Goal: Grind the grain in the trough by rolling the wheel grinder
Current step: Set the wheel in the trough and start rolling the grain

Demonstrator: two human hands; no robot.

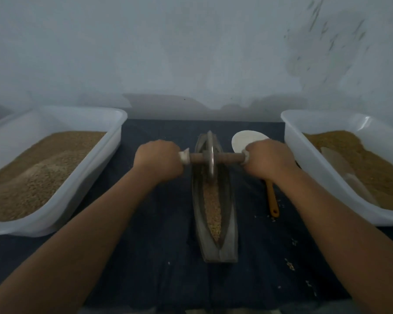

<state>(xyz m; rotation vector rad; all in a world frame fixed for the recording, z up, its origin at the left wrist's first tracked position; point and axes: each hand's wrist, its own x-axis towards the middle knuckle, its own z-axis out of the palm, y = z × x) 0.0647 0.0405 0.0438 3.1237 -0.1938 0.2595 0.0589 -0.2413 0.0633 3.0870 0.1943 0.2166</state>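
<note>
Surface: dark cloth (159, 245) covering the work area, butted against a pale, blotchy wall (191, 53). Light is dim.

Left side: white plastic tub (120, 123) holding a heap of brown grain, well apart from the middle.

Right side: second white tub (290, 132) with more brown grain and a pale scoop (340, 164) lying in it.

Between the trough and the right tub: a spoon (272, 198) with a round white bowl and a yellow handle, partly hidden under the right forearm. Loose kernels (289, 265) are scattered on the cloth nearby.

Centre: narrow boat-shaped trough (230, 234), long axis running straight away from the person towards the wall. A strip of grain (212, 207) fills its groove on the near half.

Wheel grinder (210, 155): the disc stands upright on edge in the groove, in the far half of the trough. Its wooden axle (227, 157) lies level and crosswise, at right angles to the trough.

Left hand (158, 158): fingers curled round the left end of the axle, over a pale wrapping.

Right hand (268, 158): fingers curled round the right end likewise. Both forearms reach in from the near edge, either side of the trough.
</note>
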